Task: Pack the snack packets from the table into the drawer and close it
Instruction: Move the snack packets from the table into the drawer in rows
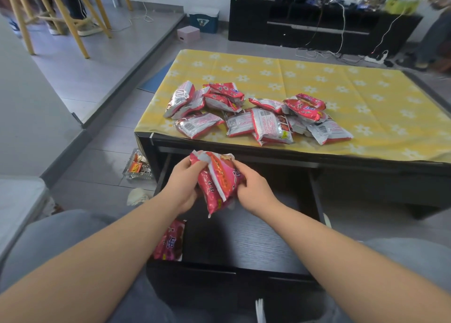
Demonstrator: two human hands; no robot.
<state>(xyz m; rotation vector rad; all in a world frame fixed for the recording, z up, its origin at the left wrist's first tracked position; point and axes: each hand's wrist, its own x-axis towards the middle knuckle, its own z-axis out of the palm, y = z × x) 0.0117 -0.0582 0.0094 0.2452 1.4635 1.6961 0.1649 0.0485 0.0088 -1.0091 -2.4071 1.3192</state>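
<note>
Both hands hold red snack packets (217, 181) above the pulled-out black drawer (244, 244). My left hand (183, 183) grips their left side and my right hand (253, 188) grips the right side. One red packet (170, 244) lies in the drawer's near-left corner, partly hidden by my left forearm. Several red and silver packets (256, 117) lie in a loose pile on the yellow flowered cloth (341, 83) of the low black table.
A glass dish with wrappers (138, 167) sits on the floor left of the drawer. My knees in grey trousers flank the drawer. A black TV stand (317, 27) with cables stands behind the table; wooden chair legs (63, 17) are at the far left.
</note>
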